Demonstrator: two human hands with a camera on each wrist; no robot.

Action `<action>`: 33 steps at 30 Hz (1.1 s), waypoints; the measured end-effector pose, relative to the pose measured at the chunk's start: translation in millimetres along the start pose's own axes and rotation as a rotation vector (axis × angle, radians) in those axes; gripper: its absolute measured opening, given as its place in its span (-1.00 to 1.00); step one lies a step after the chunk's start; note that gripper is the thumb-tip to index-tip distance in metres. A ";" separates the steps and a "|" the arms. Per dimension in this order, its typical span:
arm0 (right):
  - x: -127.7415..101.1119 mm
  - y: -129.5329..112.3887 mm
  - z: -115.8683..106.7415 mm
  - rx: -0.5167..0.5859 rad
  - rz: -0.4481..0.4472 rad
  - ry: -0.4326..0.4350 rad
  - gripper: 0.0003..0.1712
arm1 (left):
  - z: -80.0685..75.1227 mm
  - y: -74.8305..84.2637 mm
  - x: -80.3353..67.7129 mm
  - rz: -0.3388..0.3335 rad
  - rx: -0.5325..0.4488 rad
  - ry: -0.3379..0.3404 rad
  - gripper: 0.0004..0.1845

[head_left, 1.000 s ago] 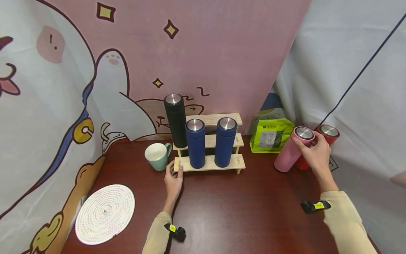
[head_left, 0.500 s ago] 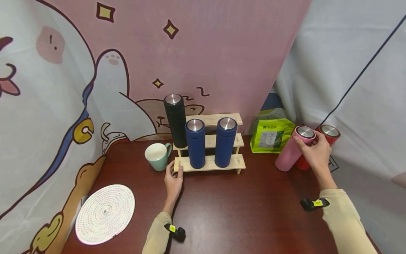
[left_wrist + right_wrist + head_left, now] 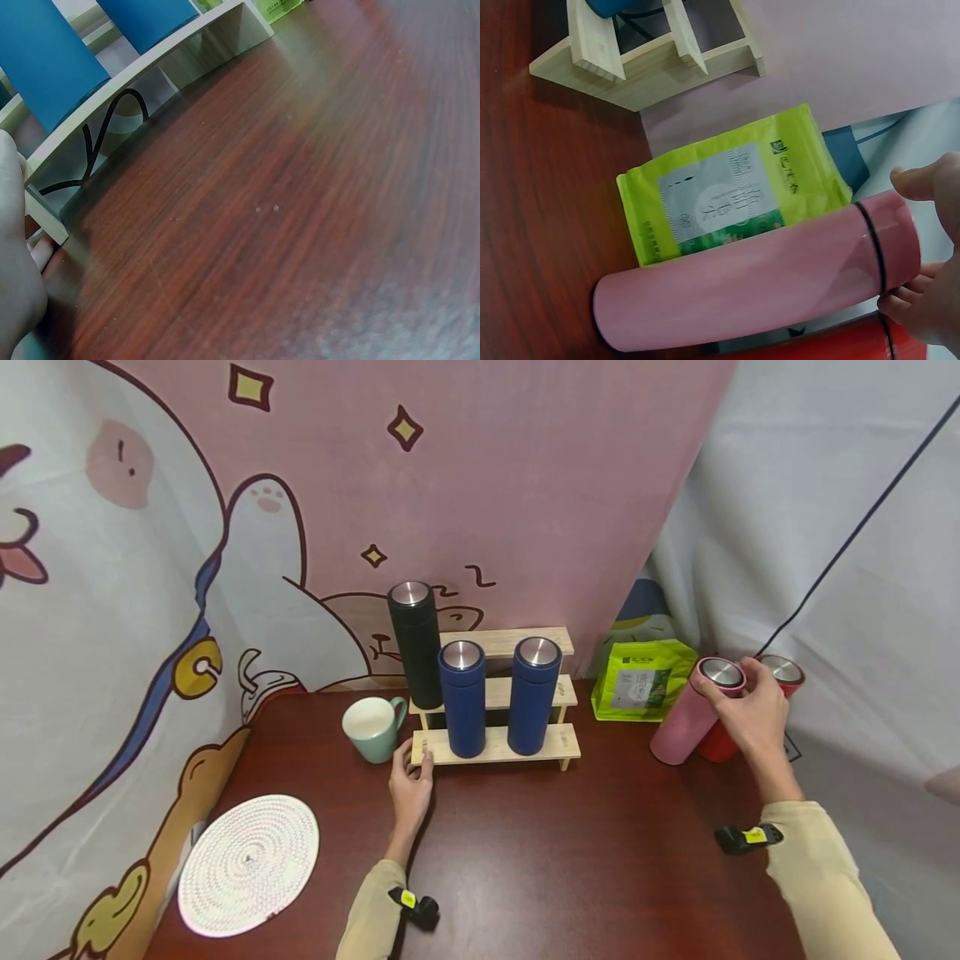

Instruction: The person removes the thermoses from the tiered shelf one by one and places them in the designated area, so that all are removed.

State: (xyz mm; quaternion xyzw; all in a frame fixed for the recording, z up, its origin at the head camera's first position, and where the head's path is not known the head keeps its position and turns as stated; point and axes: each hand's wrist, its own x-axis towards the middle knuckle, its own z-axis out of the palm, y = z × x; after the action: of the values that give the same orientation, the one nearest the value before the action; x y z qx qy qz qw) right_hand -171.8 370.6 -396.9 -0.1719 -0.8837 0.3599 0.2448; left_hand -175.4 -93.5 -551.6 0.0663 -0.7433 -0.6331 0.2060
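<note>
My left hand (image 3: pixel 411 793) grips the left end of the lowest step of a small wooden tiered stand (image 3: pixel 495 747). Two blue thermos bottles (image 3: pixel 465 714) stand on that step, and a black thermos bottle (image 3: pixel 417 647) rises behind at the left. Far right, my right hand (image 3: pixel 753 714) is spread around the top of a pink thermos bottle (image 3: pixel 750 281), which stands on the table. In the right wrist view the thumb lies just off the bottle's side, while the fingertips meet its opposite side. A red thermos bottle (image 3: pixel 784 670), partly hidden by that hand, stands right beside it.
A bright green pouch (image 3: pixel 643 681) stands between the stand and the pink bottle. Left of the stand is a mint-green mug (image 3: pixel 372 731). A round white woven mat (image 3: pixel 249 864) lies front left on the dark red-brown table (image 3: pixel 555 860). Printed cloth walls close off the back and sides.
The pink bottle shifted slightly right and back, then stopped. My right fingers have loosened and spread away from its lid towards the red bottle. My left hand has stayed on the stand.
</note>
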 end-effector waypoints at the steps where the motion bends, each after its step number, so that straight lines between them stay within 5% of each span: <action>1: 1.1 -2.4 -1.0 0.000 -0.010 0.004 -0.12 | 1.1 -4.8 1.2 -0.006 -0.003 0.002 -0.51; 8: 11.1 -24.7 -7.4 0.006 -0.062 -0.027 -0.13 | 6.3 -34.1 8.2 -0.022 0.001 0.031 -0.49; 17: 20.3 -61.7 0.9 0.079 -0.155 -0.042 -0.17 | 3.0 -33.4 7.4 -0.019 -0.015 0.014 -0.51; 33: 23.2 -123.7 19.9 0.180 -0.193 -0.148 -0.11 | 8.2 -32.1 8.0 -0.026 0.011 0.045 -0.51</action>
State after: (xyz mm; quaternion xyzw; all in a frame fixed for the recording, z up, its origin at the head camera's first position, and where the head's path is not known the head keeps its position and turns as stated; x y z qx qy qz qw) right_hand -217.8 286.4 -313.0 -0.0365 -0.8759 0.4242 0.2269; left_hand -191.1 -95.0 -581.8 0.0916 -0.7410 -0.6298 0.2140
